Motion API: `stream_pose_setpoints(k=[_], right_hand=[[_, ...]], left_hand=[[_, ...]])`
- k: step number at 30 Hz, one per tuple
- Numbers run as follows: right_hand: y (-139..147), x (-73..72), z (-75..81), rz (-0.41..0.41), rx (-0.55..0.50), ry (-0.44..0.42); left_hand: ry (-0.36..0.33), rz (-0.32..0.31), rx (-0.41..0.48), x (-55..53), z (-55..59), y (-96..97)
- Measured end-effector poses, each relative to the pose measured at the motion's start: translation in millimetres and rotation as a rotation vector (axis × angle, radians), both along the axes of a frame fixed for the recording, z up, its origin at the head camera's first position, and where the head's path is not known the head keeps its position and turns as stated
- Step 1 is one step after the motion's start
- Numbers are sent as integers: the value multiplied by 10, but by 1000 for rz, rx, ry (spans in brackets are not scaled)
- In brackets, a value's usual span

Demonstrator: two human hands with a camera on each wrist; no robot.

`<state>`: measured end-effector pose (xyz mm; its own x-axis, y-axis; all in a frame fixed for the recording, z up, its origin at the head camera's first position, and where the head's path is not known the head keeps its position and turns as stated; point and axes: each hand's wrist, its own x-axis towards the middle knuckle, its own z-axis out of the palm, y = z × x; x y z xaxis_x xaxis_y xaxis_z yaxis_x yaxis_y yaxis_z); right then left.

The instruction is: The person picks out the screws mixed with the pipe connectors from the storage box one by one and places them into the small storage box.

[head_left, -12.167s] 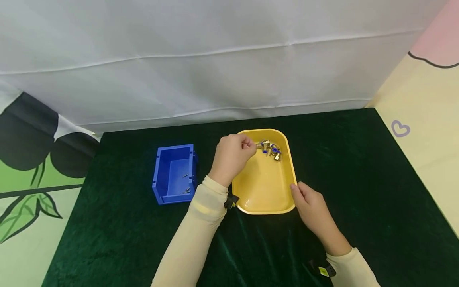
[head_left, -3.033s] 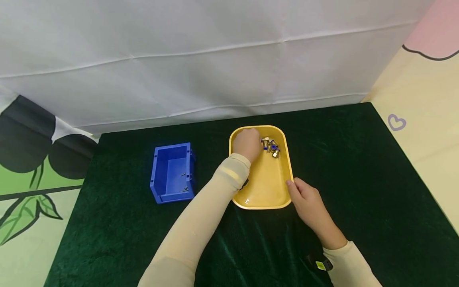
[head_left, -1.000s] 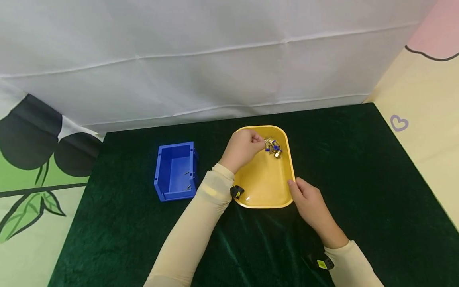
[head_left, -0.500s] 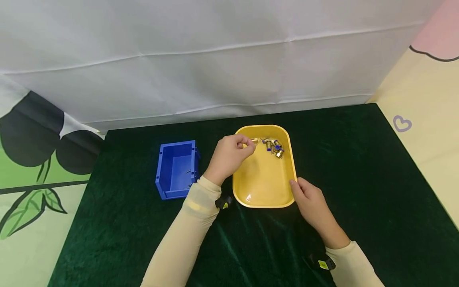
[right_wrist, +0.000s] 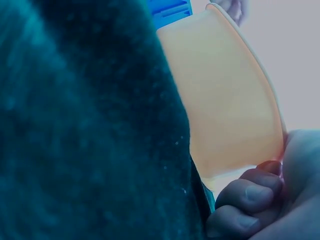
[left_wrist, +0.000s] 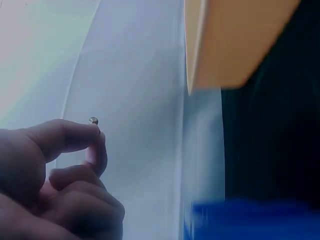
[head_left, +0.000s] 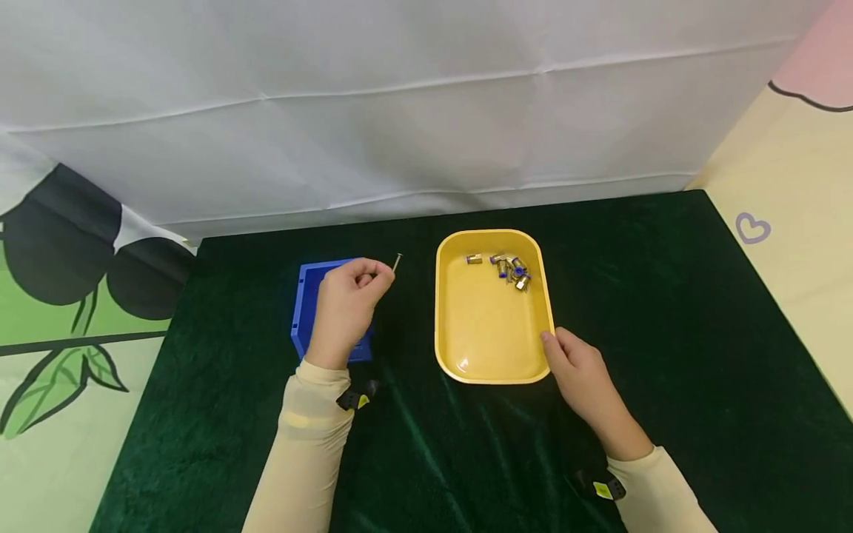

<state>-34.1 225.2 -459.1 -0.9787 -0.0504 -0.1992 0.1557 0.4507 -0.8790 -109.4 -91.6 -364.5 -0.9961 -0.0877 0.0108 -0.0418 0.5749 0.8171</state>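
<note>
Between thumb and index finger, my left hand point(head_left: 346, 307) pinches a thin metal screw point(head_left: 397, 262) whose head points up; in the left wrist view only the screw's round head point(left_wrist: 93, 120) shows past the fingertips. This hand is above the blue bin point(head_left: 308, 303) and hides much of it. My right hand point(head_left: 586, 381) grips the right rim of the yellow tray point(head_left: 493, 333), thumb on top and fingers curled below, as the right wrist view shows. Towards the tray's far end lies a pile of brass fittings point(head_left: 513, 270) with blue ends, and one separate fitting point(head_left: 474, 259).
Dark green cloth point(head_left: 640, 296) covers the table, with folds near the front. A white curtain point(head_left: 426, 111) hangs behind the far edge. The tray stands right of the blue bin with a strip of cloth between them.
My left hand has moved left, from the tray to above the blue bin, carrying the screw. One fitting now lies apart from the pile. My right hand keeps its hold on the rim.
</note>
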Motion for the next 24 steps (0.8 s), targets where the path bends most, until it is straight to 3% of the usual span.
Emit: stream_pose_setpoints(k=[6,10,16,24], right_hand=[[18,14,-14,-5,9,-7],[20,19,-7,-17,12,-3],[9,10,-17,-10,-4,1],[6,1,-37,-7,2,12]], left_hand=[[2,161,-96,111,-46,-307],[2,225,-177,157,-109,-386],[-8,277,-248,223,-201,-445],[-10,302,-276,265,-279,-514]])
